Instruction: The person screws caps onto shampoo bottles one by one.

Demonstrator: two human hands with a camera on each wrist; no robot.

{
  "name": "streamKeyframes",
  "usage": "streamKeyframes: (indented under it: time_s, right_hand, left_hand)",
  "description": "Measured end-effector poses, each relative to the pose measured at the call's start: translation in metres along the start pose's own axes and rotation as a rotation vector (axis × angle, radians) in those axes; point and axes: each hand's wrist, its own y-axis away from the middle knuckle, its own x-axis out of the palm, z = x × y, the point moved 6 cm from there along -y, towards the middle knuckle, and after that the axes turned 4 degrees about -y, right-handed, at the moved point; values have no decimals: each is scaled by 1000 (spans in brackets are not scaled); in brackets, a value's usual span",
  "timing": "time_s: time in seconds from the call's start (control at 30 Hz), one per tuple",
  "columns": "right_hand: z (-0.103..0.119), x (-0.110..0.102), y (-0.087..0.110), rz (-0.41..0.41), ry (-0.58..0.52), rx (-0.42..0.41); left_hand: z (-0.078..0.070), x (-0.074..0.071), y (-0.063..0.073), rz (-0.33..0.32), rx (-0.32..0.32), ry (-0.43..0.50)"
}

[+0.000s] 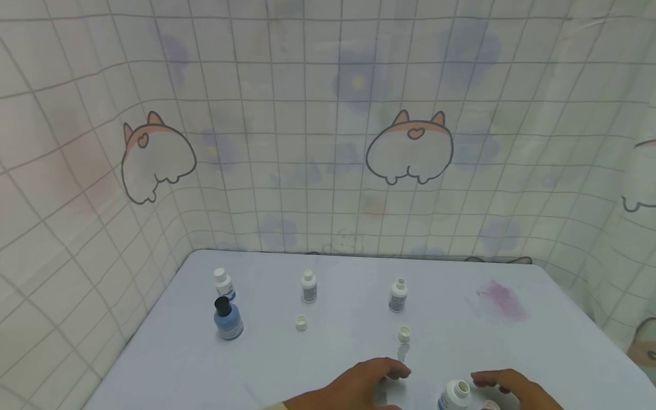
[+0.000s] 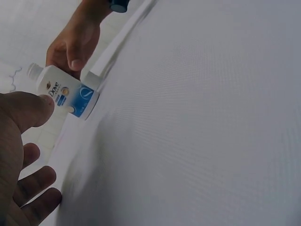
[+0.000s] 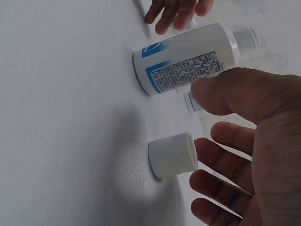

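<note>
A white-and-blue Dove bottle (image 2: 68,92) with a bare neck stands uncapped at the table's front, between the two hands. My left hand (image 1: 359,384) hovers left of it, fingers spread and loosely bent, holding nothing. On the other side is my right hand (image 1: 517,388), its fingers relaxed. In the right wrist view, the white cap (image 3: 171,155) stands on the table with its open end up. Right fingertips (image 3: 203,149) are right at the cap's rim, and the thumb overlaps the bottle's side in that view.
Two uncapped white bottles (image 1: 309,288) (image 1: 398,296) stand farther back, each with a cap (image 1: 301,323) (image 1: 404,334) before it. At the left are a capped white bottle (image 1: 224,285) and a blue bottle (image 1: 229,323) with a black cap. A pink stain (image 1: 504,300) marks the tabletop.
</note>
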Motion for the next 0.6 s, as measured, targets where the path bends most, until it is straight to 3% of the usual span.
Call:
streamKeyframes:
  time_s: [0.23, 0.37, 0.5, 0.6]
  right_hand:
    - [-7, 2, 6, 34, 27, 109]
    - [-10, 3, 8, 50, 16, 106]
    - [-13, 3, 8, 24, 6, -19]
    - [-21, 4, 6, 19, 4, -178]
  left_hand:
    - [-2, 3, -6, 1, 42, -48]
    - [-4, 5, -8, 6, 46, -48]
    - [-5, 6, -11, -3, 40, -40]
    - [-6, 7, -12, -1, 35, -33]
